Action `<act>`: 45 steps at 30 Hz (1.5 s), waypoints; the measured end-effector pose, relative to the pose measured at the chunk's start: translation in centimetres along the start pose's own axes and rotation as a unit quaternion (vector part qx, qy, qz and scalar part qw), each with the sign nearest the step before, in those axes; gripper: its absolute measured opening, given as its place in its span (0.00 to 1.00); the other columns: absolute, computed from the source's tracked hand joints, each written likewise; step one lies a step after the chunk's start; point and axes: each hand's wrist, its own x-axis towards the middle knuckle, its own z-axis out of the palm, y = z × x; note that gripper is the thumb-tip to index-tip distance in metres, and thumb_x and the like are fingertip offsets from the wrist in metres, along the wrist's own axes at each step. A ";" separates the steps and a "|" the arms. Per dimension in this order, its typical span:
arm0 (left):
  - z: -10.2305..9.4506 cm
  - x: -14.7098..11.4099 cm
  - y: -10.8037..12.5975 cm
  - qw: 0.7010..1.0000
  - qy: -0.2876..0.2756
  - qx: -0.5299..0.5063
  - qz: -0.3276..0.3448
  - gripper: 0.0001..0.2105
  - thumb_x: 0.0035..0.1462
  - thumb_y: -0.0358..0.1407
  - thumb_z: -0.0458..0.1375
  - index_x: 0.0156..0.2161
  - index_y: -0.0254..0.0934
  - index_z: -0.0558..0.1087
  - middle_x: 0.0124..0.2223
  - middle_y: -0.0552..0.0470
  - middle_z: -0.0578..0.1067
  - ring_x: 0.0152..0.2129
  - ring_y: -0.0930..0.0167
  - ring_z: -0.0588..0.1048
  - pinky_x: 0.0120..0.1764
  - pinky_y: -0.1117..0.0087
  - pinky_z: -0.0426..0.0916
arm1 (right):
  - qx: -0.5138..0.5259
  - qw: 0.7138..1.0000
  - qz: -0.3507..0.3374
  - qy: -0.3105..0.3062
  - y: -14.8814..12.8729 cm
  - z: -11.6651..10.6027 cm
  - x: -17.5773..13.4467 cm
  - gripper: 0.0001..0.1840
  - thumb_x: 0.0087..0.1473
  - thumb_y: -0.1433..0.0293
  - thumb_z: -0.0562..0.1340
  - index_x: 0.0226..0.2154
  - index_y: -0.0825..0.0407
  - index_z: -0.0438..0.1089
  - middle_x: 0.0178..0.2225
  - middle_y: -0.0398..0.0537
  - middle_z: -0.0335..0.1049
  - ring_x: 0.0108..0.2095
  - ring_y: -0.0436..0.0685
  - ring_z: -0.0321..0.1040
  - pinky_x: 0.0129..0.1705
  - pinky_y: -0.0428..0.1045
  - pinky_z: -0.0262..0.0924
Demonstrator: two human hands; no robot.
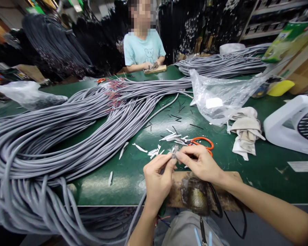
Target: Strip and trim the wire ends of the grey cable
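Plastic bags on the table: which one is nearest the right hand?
The clear bag with the white patch, beside the beige cloth; the far-left bag lies much farther off, beyond the grey cables.

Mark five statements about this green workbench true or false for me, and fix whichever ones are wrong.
1. The left hand and right hand meet at a small grey piece. True.
2. The scissors lie on the person's lap. False: the scissors lie on the green tabletop.
3. Many grey cables lie bundled left of the hands. True.
4. The person opposite wears a black shirt. False: the shirt is light blue.
5. White scraps lie near the scissors. True.
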 end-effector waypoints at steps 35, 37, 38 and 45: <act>-0.8 1.8 0.7 0.897 -0.210 -0.251 -0.297 0.14 0.45 0.40 0.57 0.26 0.29 0.76 0.13 0.56 0.64 0.06 0.84 0.50 0.11 0.78 0.39 | 0.166 0.978 0.106 0.076 -0.3 0.2 0.5 0.15 0.49 0.60 0.59 0.25 0.56 0.67 0.20 0.41 0.63 0.20 0.46 0.58 0.22 0.43 0.55; -0.6 1.8 0.8 0.893 -0.207 -0.265 -0.299 0.12 0.44 0.39 0.59 0.28 0.30 0.77 0.15 0.55 0.65 0.07 0.83 0.54 0.11 0.79 0.44 | 0.141 0.981 0.075 0.111 -0.6 0.0 0.3 0.14 0.52 0.61 0.57 0.27 0.55 0.69 0.23 0.43 0.66 0.23 0.48 0.61 0.24 0.44 0.57; -0.5 1.7 0.9 0.895 -0.200 -0.273 -0.292 0.11 0.44 0.38 0.60 0.28 0.30 0.77 0.16 0.54 0.67 0.09 0.82 0.58 0.13 0.79 0.49 | 0.120 0.985 0.052 0.116 -0.8 -0.1 0.2 0.13 0.52 0.62 0.56 0.27 0.54 0.70 0.23 0.44 0.67 0.24 0.48 0.62 0.25 0.44 0.57; 0.5 1.3 1.0 0.916 -0.089 -0.285 -0.267 0.10 0.42 0.39 0.62 0.23 0.31 0.76 0.19 0.51 0.70 0.16 0.76 0.67 0.18 0.76 0.62 | 0.016 0.992 -0.028 0.123 -1.4 -0.7 -0.1 0.11 0.52 0.68 0.58 0.21 0.54 0.69 0.19 0.42 0.63 0.21 0.48 0.58 0.24 0.45 0.54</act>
